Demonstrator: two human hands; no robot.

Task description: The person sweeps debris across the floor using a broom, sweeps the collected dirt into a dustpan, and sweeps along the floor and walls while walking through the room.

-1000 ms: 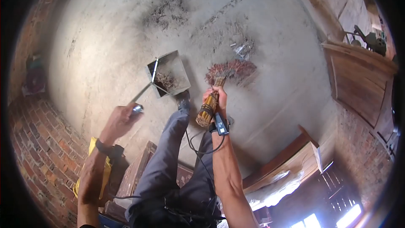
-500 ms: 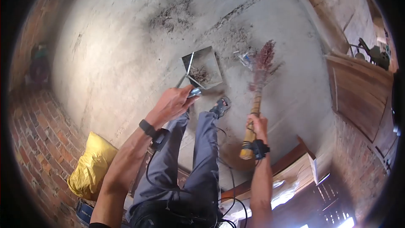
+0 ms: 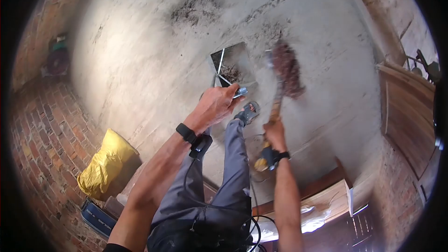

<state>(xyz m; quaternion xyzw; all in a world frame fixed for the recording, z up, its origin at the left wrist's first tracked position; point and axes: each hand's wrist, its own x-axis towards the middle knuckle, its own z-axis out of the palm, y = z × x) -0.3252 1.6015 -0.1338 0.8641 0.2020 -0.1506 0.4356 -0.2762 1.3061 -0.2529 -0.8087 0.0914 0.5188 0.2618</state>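
My left hand [image 3: 218,105] is closed around the handle of a metal dustpan [image 3: 243,58], whose pan rests on the concrete floor with a heap of dark debris [image 3: 229,72] inside. My right hand [image 3: 274,133] grips the wooden-coloured handle of a hand broom [image 3: 276,107]. Its reddish bristles, smeared by motion, are on the floor to the right of the dustpan. Something small and pale shows at the left edge of the bristles, too blurred to name. My sandalled foot [image 3: 247,113] stands just below the pan.
Scattered dark dirt [image 3: 196,7] lies on the floor beyond the dustpan. A yellow sack [image 3: 105,163] and a blue box [image 3: 97,217] are at lower left by the brick paving [image 3: 44,158]. Wooden furniture [image 3: 410,107] stands at right. Cables hang by my legs.
The broom head has swung left and nearer the dustpan, with its handle tilting the other way. My right hand has shifted slightly left. The view has moved a little; the dustpan stays on the floor.
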